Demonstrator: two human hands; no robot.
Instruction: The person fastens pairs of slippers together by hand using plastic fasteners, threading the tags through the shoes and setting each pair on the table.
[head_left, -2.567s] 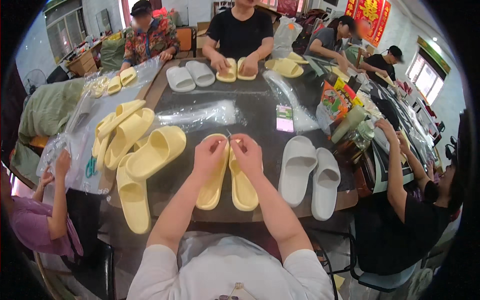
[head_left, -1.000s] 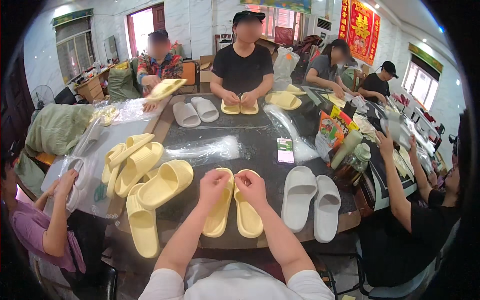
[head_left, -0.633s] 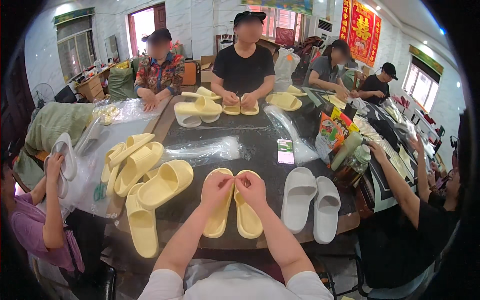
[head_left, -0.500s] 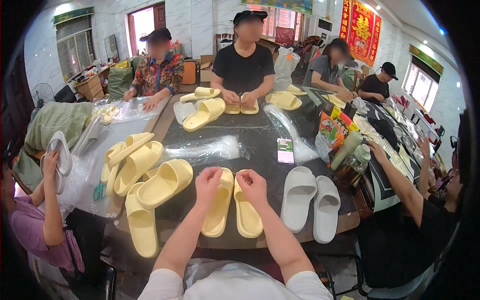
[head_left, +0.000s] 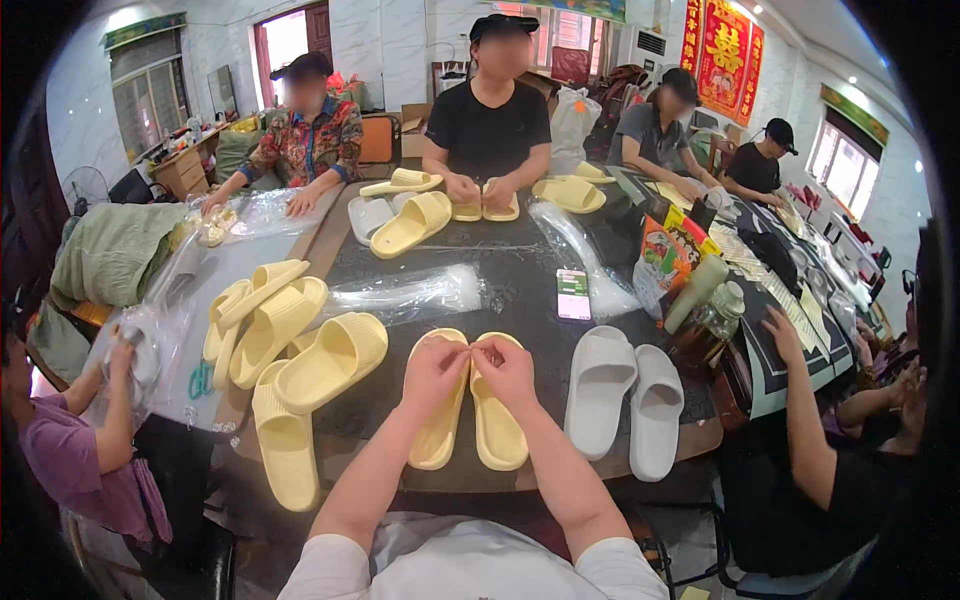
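Note:
Two pale yellow slide slippers lie side by side on the dark table (head_left: 520,300) right before me, a left one (head_left: 437,428) and a right one (head_left: 496,425). My left hand (head_left: 433,364) rests on the strap of the left slipper with its fingertips pinched. My right hand (head_left: 505,362) sits on the strap of the right slipper, fingers pinched too. The fingertips of both hands meet above the gap between the two straps. Whatever small thing they pinch is too small to make out.
A heap of yellow slippers (head_left: 290,350) lies to my left, a white pair (head_left: 628,395) to my right. Clear plastic bags (head_left: 405,293), a phone (head_left: 573,294), a green bottle (head_left: 697,293) and snack packs lie further back. Several people sit around the table handling slippers.
My hands stayed on the yellow pair and their fingertips came together at the straps. Across the table, yellow slippers were laid over the white pair there.

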